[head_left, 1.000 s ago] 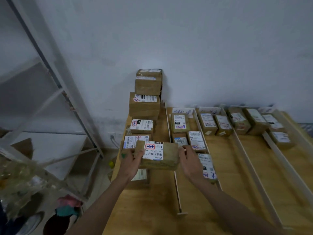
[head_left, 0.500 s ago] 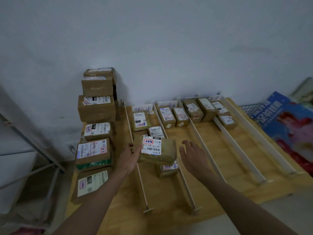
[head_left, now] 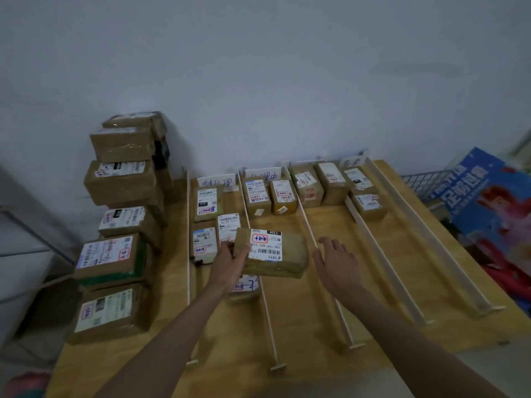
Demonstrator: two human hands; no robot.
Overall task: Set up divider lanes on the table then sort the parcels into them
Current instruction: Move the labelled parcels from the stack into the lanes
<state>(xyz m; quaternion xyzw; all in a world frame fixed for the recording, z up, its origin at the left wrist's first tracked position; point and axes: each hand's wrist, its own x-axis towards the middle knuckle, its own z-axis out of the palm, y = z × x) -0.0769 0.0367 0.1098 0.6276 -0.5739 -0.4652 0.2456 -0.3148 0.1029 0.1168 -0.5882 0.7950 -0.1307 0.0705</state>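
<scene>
**Left hand carrying a parcel over the lanes, right hand free beside it**

Starting at the left, I am looking at a stack of brown cardboard parcels with white labels waiting along the left edge of the pale wooden table, outside the lanes. Next come the thin pale wooden divider strips, running from the wall toward me, with sorted parcels sitting at their far ends.

My left hand is holding the brown cardboard parcel with the white barcode label in the air, its grip pinching the parcel's left end. The parcel's long axis is lying across the lanes, and it is hanging above the strip between the first and second lanes.

My right hand is hovering just right of the parcel, apart from it, fingers spread and holding nothing. I am judging that the parcel belongs in a lane rightward, so the free right hand is nearer that side, though the label is too small to confirm which lane.
</scene>
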